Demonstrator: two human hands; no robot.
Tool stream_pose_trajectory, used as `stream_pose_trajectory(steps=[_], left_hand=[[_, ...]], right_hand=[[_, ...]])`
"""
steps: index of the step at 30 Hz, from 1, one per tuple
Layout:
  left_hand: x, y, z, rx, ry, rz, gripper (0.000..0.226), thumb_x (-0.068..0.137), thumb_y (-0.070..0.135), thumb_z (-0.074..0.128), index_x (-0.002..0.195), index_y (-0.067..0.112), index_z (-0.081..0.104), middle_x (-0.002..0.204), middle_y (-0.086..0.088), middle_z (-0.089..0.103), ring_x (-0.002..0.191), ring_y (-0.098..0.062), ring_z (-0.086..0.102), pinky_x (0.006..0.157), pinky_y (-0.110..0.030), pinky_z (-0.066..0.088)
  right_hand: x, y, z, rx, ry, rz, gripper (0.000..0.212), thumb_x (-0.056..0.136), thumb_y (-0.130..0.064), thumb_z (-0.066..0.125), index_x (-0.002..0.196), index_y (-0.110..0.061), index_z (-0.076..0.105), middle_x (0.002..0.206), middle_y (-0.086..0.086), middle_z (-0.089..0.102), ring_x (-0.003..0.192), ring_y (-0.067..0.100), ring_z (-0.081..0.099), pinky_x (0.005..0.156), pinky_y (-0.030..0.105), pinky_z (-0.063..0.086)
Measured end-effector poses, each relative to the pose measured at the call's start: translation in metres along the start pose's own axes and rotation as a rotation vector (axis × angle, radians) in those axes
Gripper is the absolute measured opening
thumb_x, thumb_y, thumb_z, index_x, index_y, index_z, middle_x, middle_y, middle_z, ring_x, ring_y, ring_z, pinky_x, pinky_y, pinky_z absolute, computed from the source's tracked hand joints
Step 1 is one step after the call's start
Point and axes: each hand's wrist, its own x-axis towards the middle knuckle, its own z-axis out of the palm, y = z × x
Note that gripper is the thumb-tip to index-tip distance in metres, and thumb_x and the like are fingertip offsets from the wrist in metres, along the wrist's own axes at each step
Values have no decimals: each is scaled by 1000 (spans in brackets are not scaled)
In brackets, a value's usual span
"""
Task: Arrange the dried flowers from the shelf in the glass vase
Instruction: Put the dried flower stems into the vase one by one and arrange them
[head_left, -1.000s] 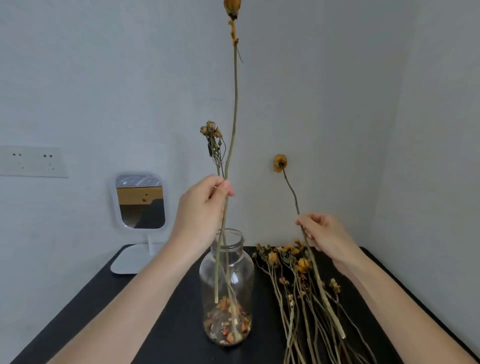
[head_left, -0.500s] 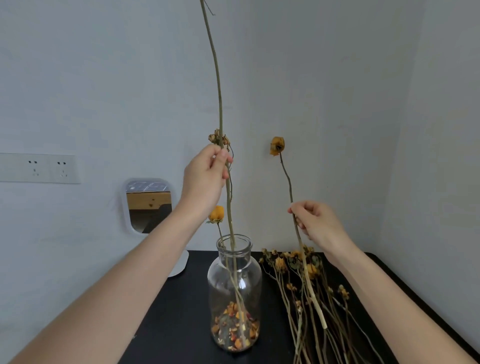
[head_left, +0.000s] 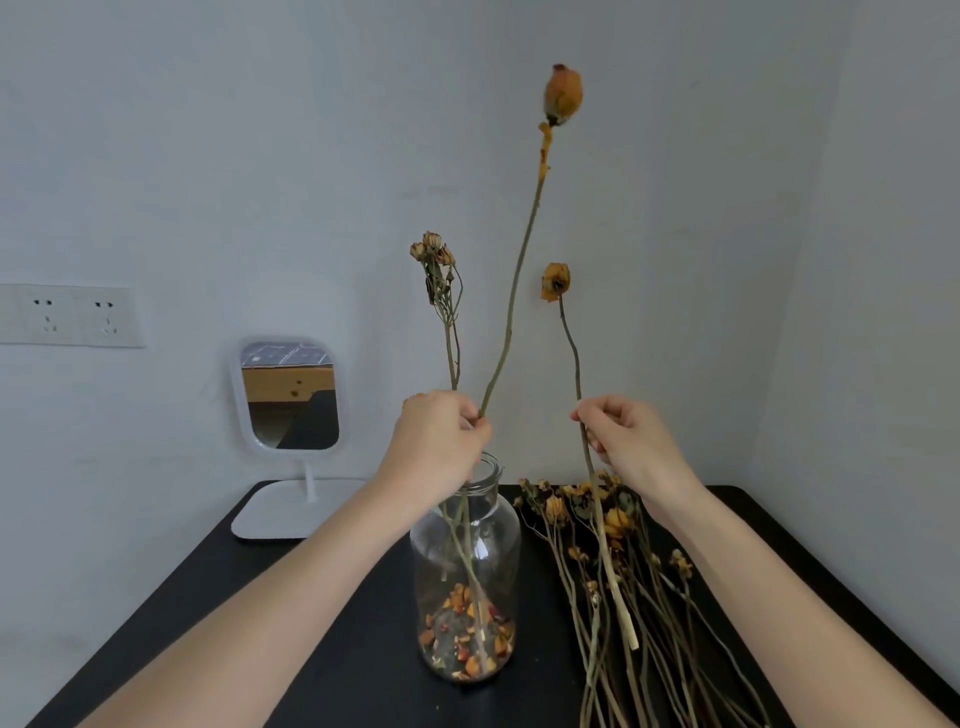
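Pinches a tall flower (head_left: 511, 301) in the curled fingers of the left hand (head_left: 441, 441), right at the mouth of the glass vase (head_left: 467, 561), lower centre of the frame. Has slid that hand down from higher on the stem half a second ago, sinking the stem's end among the loose petals (head_left: 467, 649) at the bottom, beside a drooping sprig (head_left: 434, 249) already inside. Likely means this flower is placed and ready for release. Grips a shorter flower (head_left: 556, 280) upright in the closed right hand (head_left: 631, 441), right of centre, above the pile of dried flowers (head_left: 615, 519) lying on the black table (head_left: 374, 675), lower right. Probably next for the vase. Many left to arrange.
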Motion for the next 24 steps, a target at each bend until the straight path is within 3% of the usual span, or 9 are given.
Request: stream_pose_trajectory(steps=[2, 4, 7, 15, 17, 19, 20, 21, 24], left_hand=[[-1, 3, 3, 27, 25, 10, 21, 91, 19, 55, 81, 5, 67, 58, -11, 67, 39, -3, 51, 56, -17, 45], [-1, 6, 6, 46, 33, 21, 23, 91, 21, 56, 80, 5, 68, 58, -13, 67, 41, -10, 52, 54, -17, 42], [-3, 8, 11, 113, 32, 32, 24, 92, 23, 55, 83, 5, 68, 62, -14, 67, 55, -21, 62, 61, -25, 52], [-6, 9, 12, 256, 19, 43, 25, 89, 34, 59, 80, 13, 68, 76, -8, 69, 76, -23, 67, 74, -36, 56], [-11, 5, 10, 192, 19, 31, 22, 85, 39, 63, 96, 20, 68, 72, 0, 65, 74, -19, 65, 75, -34, 55], [-23, -3, 6, 97, 67, 60, 28, 81, 40, 67, 103, 24, 65, 61, 7, 61, 65, -5, 61, 69, -17, 49], [-32, -8, 3, 50, 119, 102, 23, 79, 38, 68, 98, 26, 63, 56, 8, 59, 60, -3, 59, 64, -7, 43], [-41, -15, 1, -1, 179, 140, 16, 78, 36, 69, 90, 31, 59, 53, 8, 56, 59, -2, 58, 59, -5, 42], [-62, -38, -6, -118, 286, 93, 29, 73, 36, 71, 78, 35, 43, 64, 8, 51, 65, 0, 52, 60, -6, 42]], right_hand=[[0, 1, 1, -9, -1, 4, 17, 94, -22, 49, 93, -15, 65, 59, -5, 47, 49, 0, 42, 51, 14, 35], [-1, 1, 2, -13, -4, 6, 17, 94, -22, 49, 95, -15, 64, 59, -5, 47, 51, 3, 41, 53, 15, 33], [-2, 2, 1, -15, 0, 8, 17, 94, -23, 49, 95, -15, 64, 60, -5, 47, 52, 3, 42, 54, 15, 33], [-3, 6, -2, 8, 28, 8, 16, 95, -22, 48, 94, -16, 63, 59, -6, 46, 50, 2, 41, 50, 13, 35], [-3, 5, -3, 33, 50, 3, 16, 95, -21, 48, 92, -18, 62, 59, -6, 46, 46, 0, 42, 44, 10, 36], [-3, 4, -6, 68, 71, -6, 16, 95, -21, 47, 90, -19, 62, 59, -6, 46, 41, -3, 43, 41, 7, 35], [-3, 3, -7, 83, 85, -10, 16, 95, -22, 47, 89, -19, 62, 59, -6, 46, 40, -4, 44, 40, 7, 35], [-3, 3, -9, 94, 104, -15, 16, 95, -22, 47, 89, -20, 62, 58, -6, 46, 40, -4, 44, 40, 7, 35], [-2, 2, -13, 130, 184, -36, 17, 95, -23, 48, 85, -21, 62, 58, -7, 47, 41, -4, 43, 42, 6, 36]])
